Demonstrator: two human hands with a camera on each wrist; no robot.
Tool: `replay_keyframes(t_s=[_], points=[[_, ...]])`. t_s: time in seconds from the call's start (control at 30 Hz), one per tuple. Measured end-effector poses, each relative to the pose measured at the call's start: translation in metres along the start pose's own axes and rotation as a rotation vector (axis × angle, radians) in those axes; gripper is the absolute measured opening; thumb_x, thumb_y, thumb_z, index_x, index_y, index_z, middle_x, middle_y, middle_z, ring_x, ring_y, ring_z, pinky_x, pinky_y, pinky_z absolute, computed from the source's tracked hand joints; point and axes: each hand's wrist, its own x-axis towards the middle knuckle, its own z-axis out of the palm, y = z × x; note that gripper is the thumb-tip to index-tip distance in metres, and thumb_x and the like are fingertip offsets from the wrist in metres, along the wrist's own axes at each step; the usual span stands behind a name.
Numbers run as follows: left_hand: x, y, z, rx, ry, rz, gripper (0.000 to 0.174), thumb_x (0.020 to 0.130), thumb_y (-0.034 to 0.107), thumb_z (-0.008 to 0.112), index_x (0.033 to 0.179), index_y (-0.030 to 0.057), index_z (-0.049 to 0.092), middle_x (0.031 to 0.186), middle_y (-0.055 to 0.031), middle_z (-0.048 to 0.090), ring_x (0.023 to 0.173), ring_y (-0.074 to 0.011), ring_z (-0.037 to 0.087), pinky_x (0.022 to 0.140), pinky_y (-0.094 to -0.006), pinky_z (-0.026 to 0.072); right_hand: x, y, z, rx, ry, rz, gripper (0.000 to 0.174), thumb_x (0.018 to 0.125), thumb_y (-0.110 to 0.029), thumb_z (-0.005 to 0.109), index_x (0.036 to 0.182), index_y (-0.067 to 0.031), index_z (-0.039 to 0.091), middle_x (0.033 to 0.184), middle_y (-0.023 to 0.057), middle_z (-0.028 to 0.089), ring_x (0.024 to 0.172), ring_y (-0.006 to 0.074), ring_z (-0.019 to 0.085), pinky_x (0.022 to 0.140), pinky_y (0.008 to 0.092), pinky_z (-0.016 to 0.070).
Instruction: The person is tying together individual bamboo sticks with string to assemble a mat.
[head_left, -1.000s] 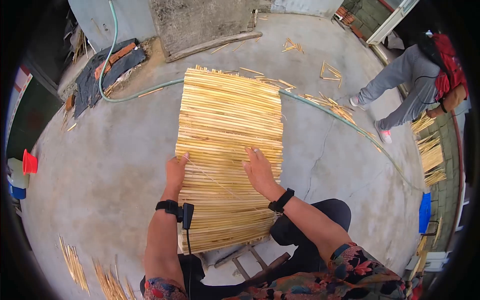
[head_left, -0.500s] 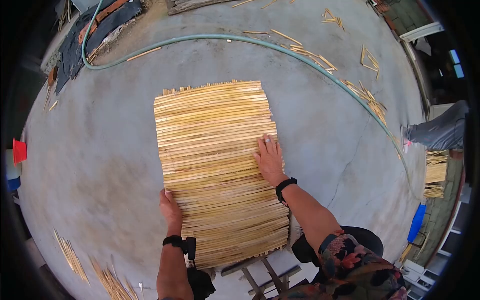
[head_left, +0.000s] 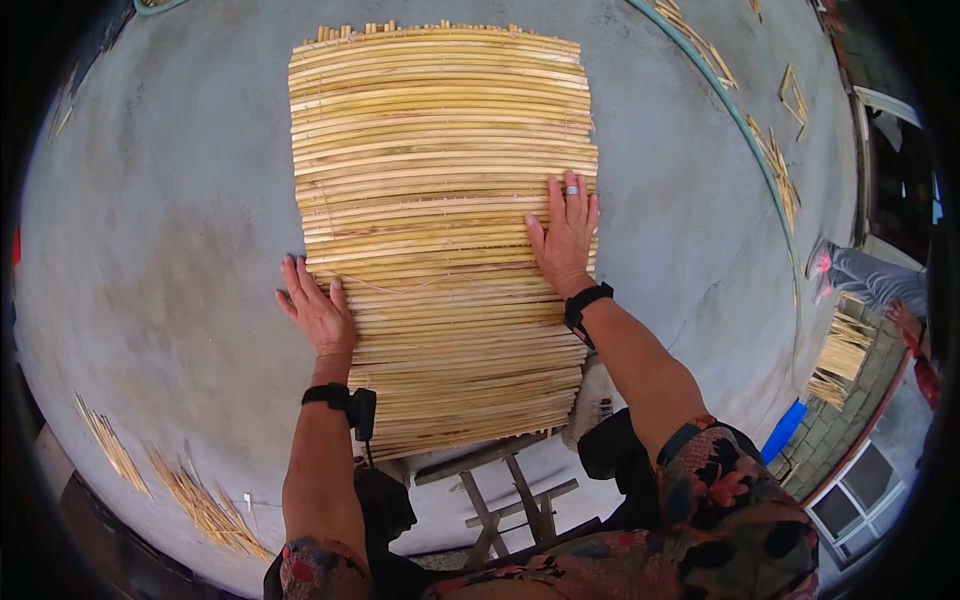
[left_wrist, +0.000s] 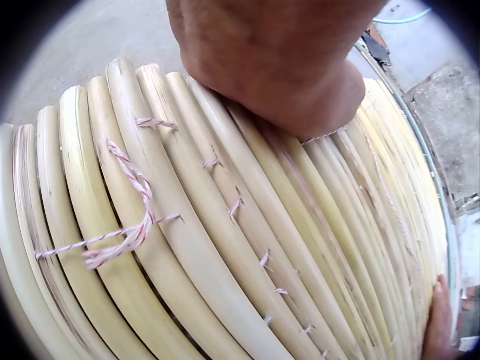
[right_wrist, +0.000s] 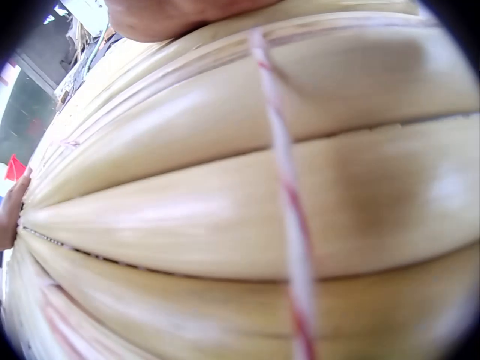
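A mat of pale yellow reed stalks (head_left: 440,130), laid crosswise side by side, spans the middle of the head view. At its left edge is my left hand (head_left: 322,315), fingers spread, some beyond the edge. My right hand (head_left: 565,240) lies with extended fingers on the mat near its right edge. A thin pinkish cord (head_left: 385,289) crosses the mat between the hands. Close up in the left wrist view, red-and-white twine (left_wrist: 139,217) is knotted over the stalks (left_wrist: 217,247). In the right wrist view a twine strand (right_wrist: 289,187) runs across the stalks.
A wooden stand (head_left: 520,500) shows under the mat's near end. Loose stalks (head_left: 205,505) lie at the lower left, others at the right beside a green hose (head_left: 745,125). Another person's leg (head_left: 865,275) and a blue object (head_left: 783,432) are at the right.
The head view has tilted down toward the mat. My left hand went from gripping the mat's left edge to lying with spread fingers; my right hand moved out toward the right edge.
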Motion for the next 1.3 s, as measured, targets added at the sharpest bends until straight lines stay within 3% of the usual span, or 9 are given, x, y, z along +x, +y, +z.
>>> replay_keyframes(t_s=[0.3,0.57,0.73,0.8,0.87,1.0,1.17,1.3], points=[[0.019,0.003,0.006,0.032,0.056,-0.036,0.056,0.093,0.032,0.043,0.138,0.0033,0.026,0.147,-0.0123,0.020,0.138,-0.0280,0.014,0.109,-0.0530,0.0059,0.024,0.000,0.007,-0.073,0.033,-0.019,0.061,0.088,-0.035,0.051,0.137,-0.0062,0.031,0.142,0.0177,0.026,0.135,0.0338,0.016,0.110,0.0482,0.0081],[0.015,0.007,-0.003,0.003,0.096,-0.025,0.059,0.090,0.031,0.047,0.137,0.0012,0.026,0.147,-0.0142,0.021,0.138,-0.0291,0.013,0.109,-0.0526,0.0042,0.022,-0.007,-0.005,-0.067,0.059,-0.014,0.061,0.085,-0.032,0.055,0.135,-0.0051,0.033,0.141,0.0169,0.027,0.135,0.0335,0.017,0.109,0.0493,0.0097],[0.014,0.007,-0.002,0.035,0.077,-0.020,0.057,0.091,0.029,0.044,0.137,0.0012,0.026,0.147,-0.0137,0.022,0.137,-0.0287,0.016,0.109,-0.0510,0.0063,0.040,-0.004,-0.029,0.100,-0.114,0.049,0.054,0.088,-0.028,0.052,0.134,-0.0046,0.034,0.139,0.0159,0.029,0.133,0.0324,0.020,0.108,0.0497,0.0116],[0.014,0.006,0.003,0.027,0.096,0.011,0.057,0.091,0.030,0.044,0.137,0.0014,0.027,0.147,-0.0129,0.023,0.137,-0.0283,0.017,0.109,-0.0509,0.0068,0.055,-0.001,-0.026,-0.015,-0.048,0.076,0.053,0.089,-0.028,0.050,0.134,-0.0052,0.033,0.139,0.0151,0.030,0.134,0.0312,0.021,0.108,0.0499,0.0116],[0.014,0.006,0.003,0.063,0.100,-0.020,0.057,0.091,0.031,0.044,0.137,0.0014,0.027,0.147,-0.0116,0.024,0.137,-0.0276,0.018,0.109,-0.0508,0.0072,0.067,0.004,-0.011,-0.056,-0.023,-0.099,0.056,0.089,-0.032,0.051,0.135,-0.0061,0.033,0.140,0.0146,0.030,0.134,0.0304,0.020,0.109,0.0499,0.0111],[0.014,0.006,-0.001,0.020,0.071,-0.024,0.058,0.090,0.030,0.045,0.137,0.0008,0.027,0.148,-0.0118,0.021,0.138,-0.0278,0.015,0.109,-0.0513,0.0054,0.058,0.005,-0.004,-0.067,-0.052,-0.056,0.060,0.088,-0.036,0.051,0.136,-0.0070,0.032,0.141,0.0145,0.030,0.135,0.0297,0.019,0.109,0.0498,0.0102],[0.016,0.003,0.004,0.035,0.081,-0.014,0.057,0.092,0.031,0.044,0.138,0.0030,0.026,0.148,-0.0109,0.021,0.138,-0.0276,0.016,0.109,-0.0513,0.0060,0.065,0.013,0.002,-0.031,0.039,-0.140,0.064,0.087,-0.041,0.051,0.138,-0.0084,0.030,0.144,0.0143,0.025,0.136,0.0298,0.016,0.110,0.0497,0.0074],[0.018,0.003,0.004,0.066,0.092,-0.031,0.055,0.094,0.033,0.040,0.138,0.0046,0.027,0.146,-0.0129,0.022,0.136,-0.0290,0.018,0.108,-0.0527,0.0093,0.072,0.016,0.003,-0.042,-0.021,-0.153,0.067,0.087,-0.045,0.051,0.139,-0.0088,0.029,0.145,0.0146,0.023,0.136,0.0298,0.014,0.110,0.0498,0.0054]])
